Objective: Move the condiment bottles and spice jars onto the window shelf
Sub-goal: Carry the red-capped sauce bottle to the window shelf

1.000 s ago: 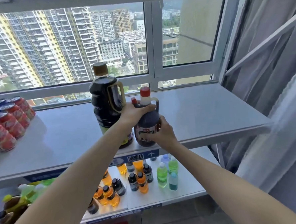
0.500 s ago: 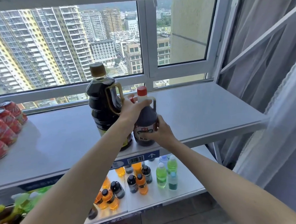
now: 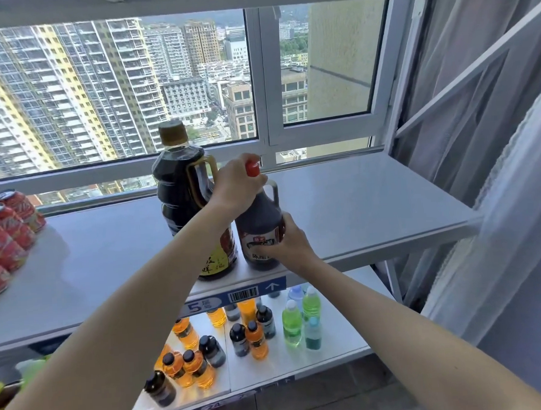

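Observation:
Two dark condiment bottles stand upright near the front edge of the grey window shelf (image 3: 373, 205). The tall soy sauce bottle (image 3: 179, 191) has a gold cap and a handle. Touching its right side is a shorter vinegar bottle (image 3: 259, 224) with a red cap (image 3: 252, 169) and a red-and-white label. My left hand (image 3: 238, 187) wraps the vinegar bottle's neck just below the cap. My right hand (image 3: 289, 241) grips its lower body on the right side, covering part of the label.
Red drink cans (image 3: 2, 240) lie stacked at the shelf's left end. A lower shelf (image 3: 341, 349) holds several small orange, dark, green and blue bottles (image 3: 255, 335). The window frame (image 3: 263, 142) runs behind; curtains (image 3: 495, 127) hang at right.
My left hand slid up from the vinegar bottle's handle to the neck under the red cap. The bottle stays in place beside the tall one, and my right hand keeps its grip.

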